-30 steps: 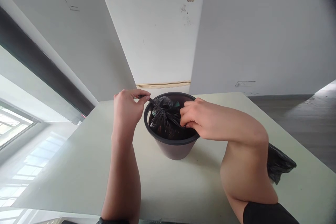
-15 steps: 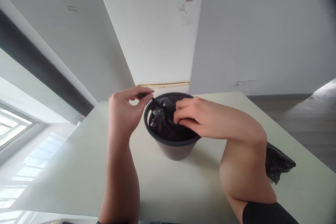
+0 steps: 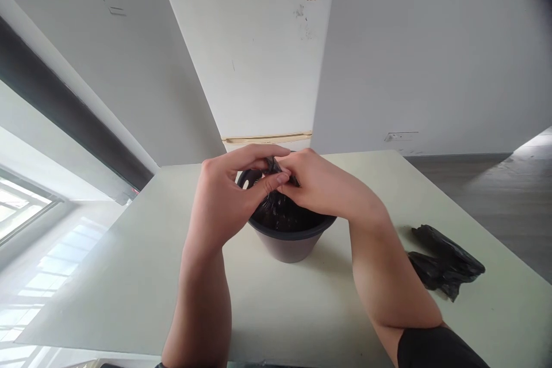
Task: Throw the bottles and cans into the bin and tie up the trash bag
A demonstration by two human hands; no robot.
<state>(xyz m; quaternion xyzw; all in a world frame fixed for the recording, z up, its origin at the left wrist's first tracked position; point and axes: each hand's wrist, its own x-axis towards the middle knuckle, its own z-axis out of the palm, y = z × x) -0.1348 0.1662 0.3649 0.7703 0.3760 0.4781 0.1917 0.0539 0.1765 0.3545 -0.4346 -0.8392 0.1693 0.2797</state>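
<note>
I read both hands meeting over the dark bin, which stands on the tabletop near the middle of its far edge. The left hand and the right hand touch above the rim. Fingers of both hands are pressed together, pinching the gathered top of the black bag that sits inside the bin. A second crumpled black bag lies flat near the right edge of the tabletop, well apart from the bin. A white refrigerator stands beyond the far edge.
</note>
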